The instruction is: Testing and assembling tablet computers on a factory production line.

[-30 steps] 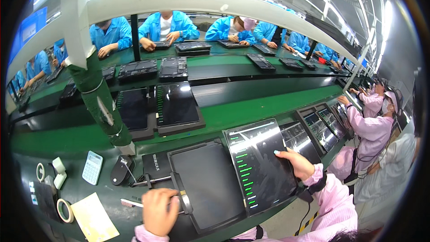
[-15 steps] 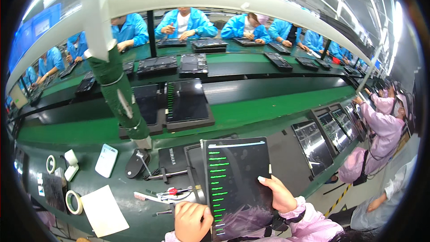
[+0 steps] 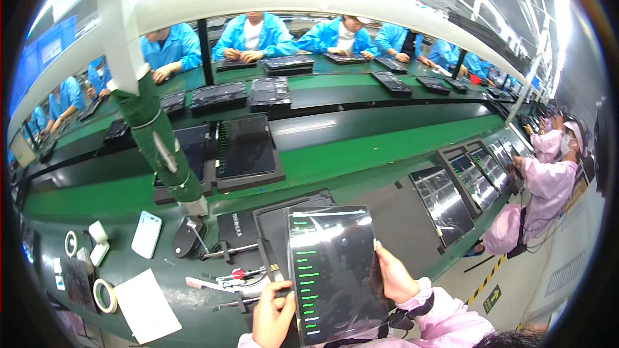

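Observation:
A tablet-sized screen [image 3: 338,267] with rows of green text on black is held up in front of me, its top tilted away and catching ceiling glare. At its right edge my right hand [image 3: 396,277] grips it, thumb along the border. My left hand [image 3: 274,316] is closed beside the left edge, index finger and thumb bent together. What they pinch is hidden. Just above those fingers, a dark narrow strip with a gold-coloured end [image 3: 275,267] shows. Behind the screen lies a black tray [image 3: 309,201], partly covered.
Left on the green bench are a white phone [image 3: 147,234], tape rolls [image 3: 105,296], a paper sheet [image 3: 148,306] and a metal clamp fixture [image 3: 222,251]. A green post [image 3: 158,145] rises behind. Screens [image 3: 442,203] lie at right near pink-sleeved co-workers [image 3: 545,183]; blue-coated people work opposite.
The screen has tilted, and glare now crosses its upper part. My right thumb has slid off its face to the edge. My left fingers have loosened from a fist toward a pinch.

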Available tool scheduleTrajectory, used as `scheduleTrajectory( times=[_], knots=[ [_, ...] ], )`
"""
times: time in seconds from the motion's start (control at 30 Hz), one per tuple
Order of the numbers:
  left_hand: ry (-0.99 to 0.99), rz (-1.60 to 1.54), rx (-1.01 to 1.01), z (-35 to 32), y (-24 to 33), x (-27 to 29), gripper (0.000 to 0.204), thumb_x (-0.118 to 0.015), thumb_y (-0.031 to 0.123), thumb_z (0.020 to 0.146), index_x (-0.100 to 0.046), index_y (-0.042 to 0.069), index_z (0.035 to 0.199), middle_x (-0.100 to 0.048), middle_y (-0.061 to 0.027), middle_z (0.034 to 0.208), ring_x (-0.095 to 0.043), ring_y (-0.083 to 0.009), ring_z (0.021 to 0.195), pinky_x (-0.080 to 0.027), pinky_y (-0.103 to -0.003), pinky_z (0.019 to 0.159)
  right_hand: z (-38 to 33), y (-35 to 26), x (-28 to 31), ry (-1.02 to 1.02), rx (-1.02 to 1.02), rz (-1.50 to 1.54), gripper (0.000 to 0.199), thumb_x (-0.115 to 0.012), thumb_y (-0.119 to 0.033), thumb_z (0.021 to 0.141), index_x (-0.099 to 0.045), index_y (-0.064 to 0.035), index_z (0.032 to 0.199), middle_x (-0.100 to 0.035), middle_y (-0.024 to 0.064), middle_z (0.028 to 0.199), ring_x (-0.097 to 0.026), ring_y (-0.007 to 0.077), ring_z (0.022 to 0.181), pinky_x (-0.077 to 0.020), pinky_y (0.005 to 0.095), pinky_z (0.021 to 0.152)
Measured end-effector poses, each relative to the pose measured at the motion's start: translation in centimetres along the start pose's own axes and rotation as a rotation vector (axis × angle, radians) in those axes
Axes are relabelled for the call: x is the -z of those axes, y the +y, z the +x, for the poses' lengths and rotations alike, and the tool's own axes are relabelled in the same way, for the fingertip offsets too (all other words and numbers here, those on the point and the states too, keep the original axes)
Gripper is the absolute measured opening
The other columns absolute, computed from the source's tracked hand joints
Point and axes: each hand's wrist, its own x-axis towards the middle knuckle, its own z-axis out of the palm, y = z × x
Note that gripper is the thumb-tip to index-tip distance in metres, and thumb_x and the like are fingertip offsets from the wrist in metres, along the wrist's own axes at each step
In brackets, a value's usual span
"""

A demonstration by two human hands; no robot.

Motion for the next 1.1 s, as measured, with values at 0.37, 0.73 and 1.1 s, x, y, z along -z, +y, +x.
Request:
scheduleTrajectory(
  times=[0.37, 0.73, 1.1],
  knots=[
    [-0.233, -0.195, 0.464, 2.7, -2.8, 0.8, 0.058, -0.044, 0.029, 0.095, -0.018, 0.01, 0.144, -0.051, -0.0145, 0.121, -0.054, -0.0213, 0.103, -0.051, -0.039, 0.081, 5.5, -3.2, -1.1, 0.007, -0.176, -0.368, 0.041, -0.033, -0.034, 0.099, -0.051, -0.004, 0.12, -0.055, 0.0059, 0.12, -0.051, 0.0157, 0.106, -0.04, 0.0295, 0.092],
    [-0.214, -0.638, 0.703, 2.8, -0.4, 1.6, 0.041, -0.037, 0.033, 0.095, -0.031, 0.02, 0.134, -0.046, -0.0106, 0.128, -0.043, -0.0241, 0.119, -0.028, -0.047, 0.104, 8.4, -2.0, -2.0, -0.104, -0.26, -0.401, 0.062, -0.02, -0.045, 0.097, -0.047, 0.0062, 0.118, -0.058, 0.0154, 0.115, -0.056, 0.0216, 0.103, -0.0418, 0.034, 0.092],
    [-0.241, -0.8, 0.649, 1.5, 0.1, 3.8, 0.066, -0.04, 0.032, 0.09, -0.015, -0.001, 0.141, -0.034, -0.0177, 0.138, -0.035, -0.0261, 0.127, -0.018, -0.037, 0.11, 7.6, -0.9, -1.5, 0.074, -0.272, -0.299, 0.061, -0.02, -0.045, 0.095, -0.055, 0.0045, 0.102, -0.063, 0.018, 0.096, -0.06, 0.0244, 0.085, -0.0461, 0.0352, 0.082]
  ],
)
